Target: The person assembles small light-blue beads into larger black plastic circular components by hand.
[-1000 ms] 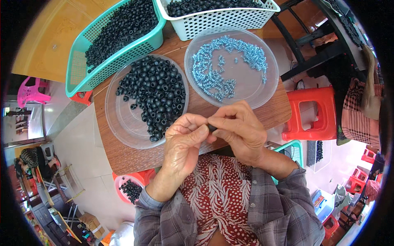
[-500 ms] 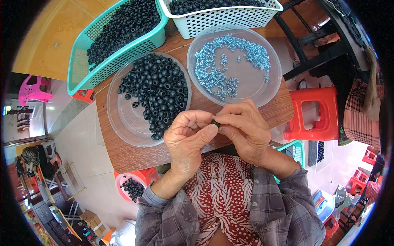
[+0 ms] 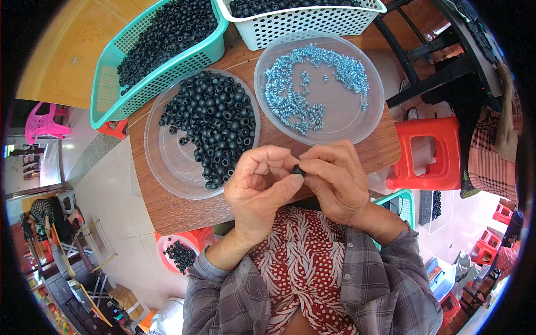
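Head view is showing your two hands meeting at the centre of the frame, over the near edge of a wooden table (image 3: pixel 167 209). Your left hand (image 3: pixel 258 192) and right hand (image 3: pixel 334 178) are pressing together, fingertips of both pinching one small black ring (image 3: pixel 298 170) between them; the ring is sitting just below the two round trays, at the point where thumbs and forefingers are touching.

Above and left of your hands, a clear round tray (image 3: pixel 167 162) is holding a heap of black rings (image 3: pixel 215 125) piled toward its right side. Just beside it, in the upper middle of the frame, a second clear tray (image 3: pixel 335 120) is holding small blue metal pieces (image 3: pixel 296 92) scattered in an arc. At the upper left a teal basket (image 3: pixel 111 84) is lying full of black rings, and at the top a white basket (image 3: pixel 301 22) is carrying more.

At the right of the frame a red stool (image 3: pixel 430 156) is standing on the floor. Lower left, below the table edge, a pink bowl (image 3: pixel 178 254) of black rings is resting.
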Motion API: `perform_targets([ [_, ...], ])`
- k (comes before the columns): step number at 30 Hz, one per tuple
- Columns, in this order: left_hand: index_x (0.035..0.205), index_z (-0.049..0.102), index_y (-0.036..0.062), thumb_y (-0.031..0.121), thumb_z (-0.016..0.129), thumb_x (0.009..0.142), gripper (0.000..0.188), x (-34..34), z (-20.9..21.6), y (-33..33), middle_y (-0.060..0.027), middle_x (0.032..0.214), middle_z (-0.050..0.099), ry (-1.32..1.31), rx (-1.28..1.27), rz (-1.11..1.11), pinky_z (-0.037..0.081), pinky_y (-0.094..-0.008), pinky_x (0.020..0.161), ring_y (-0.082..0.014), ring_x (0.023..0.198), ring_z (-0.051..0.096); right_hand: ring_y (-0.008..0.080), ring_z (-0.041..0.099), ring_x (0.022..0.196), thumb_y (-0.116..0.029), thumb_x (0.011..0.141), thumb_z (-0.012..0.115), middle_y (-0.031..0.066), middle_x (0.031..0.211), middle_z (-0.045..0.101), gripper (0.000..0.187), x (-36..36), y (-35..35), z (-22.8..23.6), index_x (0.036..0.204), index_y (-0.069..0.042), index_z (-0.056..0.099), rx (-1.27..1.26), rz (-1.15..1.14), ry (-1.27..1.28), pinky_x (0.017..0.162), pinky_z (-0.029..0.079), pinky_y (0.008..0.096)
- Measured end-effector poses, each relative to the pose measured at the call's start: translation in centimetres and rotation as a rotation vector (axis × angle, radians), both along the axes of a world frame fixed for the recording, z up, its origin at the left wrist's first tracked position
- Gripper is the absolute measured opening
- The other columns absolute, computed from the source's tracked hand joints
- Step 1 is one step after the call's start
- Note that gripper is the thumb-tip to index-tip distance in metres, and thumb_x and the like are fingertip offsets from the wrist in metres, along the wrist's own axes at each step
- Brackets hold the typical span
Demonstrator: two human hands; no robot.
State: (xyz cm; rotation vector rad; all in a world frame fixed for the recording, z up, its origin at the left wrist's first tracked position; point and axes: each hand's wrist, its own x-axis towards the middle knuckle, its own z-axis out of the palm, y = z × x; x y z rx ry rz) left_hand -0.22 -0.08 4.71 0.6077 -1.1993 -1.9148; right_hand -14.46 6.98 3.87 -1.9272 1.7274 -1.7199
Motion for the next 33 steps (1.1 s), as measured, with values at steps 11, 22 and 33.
perform_targets([
  [11,0.103,0.06,-0.0017,0.001,0.068,0.084,0.021,-0.8,-0.3,-1.1,-0.0078,0.087,0.065,0.05,0.585,-0.108,0.051,-0.0237,0.064,-0.0132,0.07,0.062,0.0256,0.056,0.078,-0.001,0.073,0.07,0.01,0.089,0.062,0.025,-1.3,-0.4,1.0,0.097,0.0,0.065,0.125,0.083,-0.015,0.066,0.044,0.0337],
  [22,0.094,0.061,-0.0039,-0.006,0.068,0.079,0.017,-0.6,-0.2,-0.2,-0.0125,0.091,0.066,0.013,0.47,-0.095,0.058,-0.0307,0.072,-0.0201,0.078,0.067,0.0248,0.057,0.077,0.001,0.073,0.069,0.0066,0.083,0.062,0.013,-2.0,-0.1,2.0,0.082,-0.002,0.062,0.234,0.156,-0.271,0.07,0.044,0.0348],
  [33,0.095,0.062,-0.003,-0.008,0.067,0.08,0.017,-0.7,-1.4,0.0,-0.0139,0.094,0.068,-0.025,0.488,-0.185,0.057,-0.0301,0.074,-0.0168,0.081,0.066,0.0283,0.059,0.082,-0.006,0.075,0.07,0.01,0.082,0.063,0.011,-6.3,-1.8,0.8,0.086,-0.004,0.067,0.404,0.071,-0.206,0.071,0.045,0.0369],
])
